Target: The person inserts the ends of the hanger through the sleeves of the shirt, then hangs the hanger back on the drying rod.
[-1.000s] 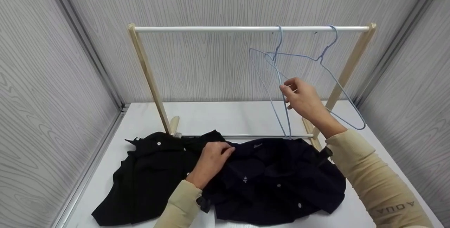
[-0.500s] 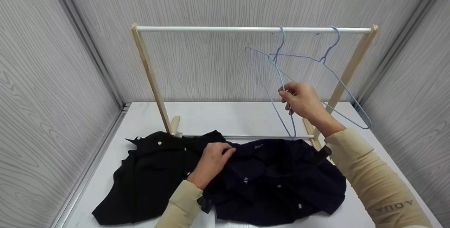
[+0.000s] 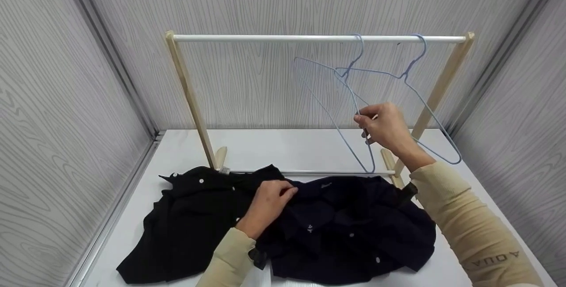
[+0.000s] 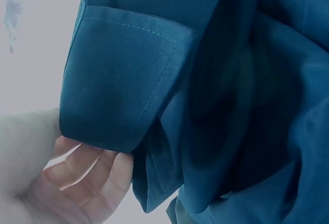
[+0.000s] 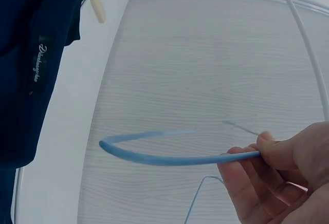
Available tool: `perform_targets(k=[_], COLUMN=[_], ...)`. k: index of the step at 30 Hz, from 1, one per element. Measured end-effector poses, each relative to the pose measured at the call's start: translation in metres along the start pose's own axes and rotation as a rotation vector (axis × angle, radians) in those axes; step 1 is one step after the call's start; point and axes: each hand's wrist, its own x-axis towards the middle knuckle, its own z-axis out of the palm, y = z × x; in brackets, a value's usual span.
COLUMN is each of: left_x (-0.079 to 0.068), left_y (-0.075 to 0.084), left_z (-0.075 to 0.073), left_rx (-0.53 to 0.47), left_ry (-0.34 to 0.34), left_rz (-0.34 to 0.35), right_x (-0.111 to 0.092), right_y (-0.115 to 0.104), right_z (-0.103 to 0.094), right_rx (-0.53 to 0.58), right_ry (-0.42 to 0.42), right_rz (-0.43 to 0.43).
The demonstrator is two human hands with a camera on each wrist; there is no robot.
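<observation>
My right hand pinches the side of a light-blue hanger between thumb and fingers. That hanger's hook stays over the rack's top bar, and its body is turned at an angle. In the right wrist view the hanger's lower corner points away from the hand. With thumb and fingers, my left hand grips the collar edge of a navy shirt lying on the table. The left wrist view shows a stitched corner of the navy cloth above the fingers.
A second blue hanger hangs at the right end of the bar. Left of the navy shirt lies a black shirt. The wooden rack's left post stands behind it on the white table. Patterned walls enclose three sides.
The held hanger has swung round, its far corner shifting left and its hook twisting on the bar. My right hand has shifted slightly down and right. The left hand keeps its place.
</observation>
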Motion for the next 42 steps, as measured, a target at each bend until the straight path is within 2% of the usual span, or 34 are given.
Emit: perform_targets(k=[6, 11, 13, 16, 20, 22, 25, 29, 34, 37, 42], left_x=[-0.001, -0.004, -0.006, -0.009, -0.013, -0.014, -0.015, -0.014, -0.012, -0.011, -0.008], left_y=[-0.001, -0.002, -0.001, 0.0, 0.001, 0.002, 0.003, 0.003, 0.004, 0.005, 0.005], left_z=[0.001, 0.0, -0.001, -0.003, -0.005, -0.005, -0.004, -0.003, -0.004, -0.004, -0.006], left_rx=[-0.006, -0.088, -0.154, -0.226, -0.256, -0.251, -0.239, -0.207, -0.159, -0.129, -0.104], left_ry=[-0.009, -0.032, -0.067, -0.136, -0.197, -0.189, -0.139, -0.061, 0.003, 0.026, 0.03], left_rz=[0.005, 0.019, -0.02, -0.118, -0.22, -0.23, -0.221, -0.177, -0.118, -0.101, -0.112], right_x=[-0.003, -0.006, -0.007, -0.009, -0.01, -0.012, -0.016, -0.024, -0.036, -0.044, -0.058], right_y=[0.003, 0.004, 0.005, 0.006, 0.006, 0.007, 0.008, 0.012, 0.018, 0.022, 0.03], right_z=[-0.006, -0.011, -0.013, -0.016, -0.021, -0.023, -0.027, -0.032, -0.037, -0.04, -0.042], right_rx=[0.024, 0.024, 0.02, 0.006, -0.032, -0.046, -0.037, -0.049, -0.07, -0.107, -0.215], right_ry=[0.007, 0.018, 0.028, 0.053, 0.093, 0.11, 0.107, 0.095, 0.089, 0.109, 0.179], right_rz=[0.001, -0.023, -0.034, -0.051, -0.075, -0.083, -0.084, -0.1, -0.144, -0.205, -0.33])
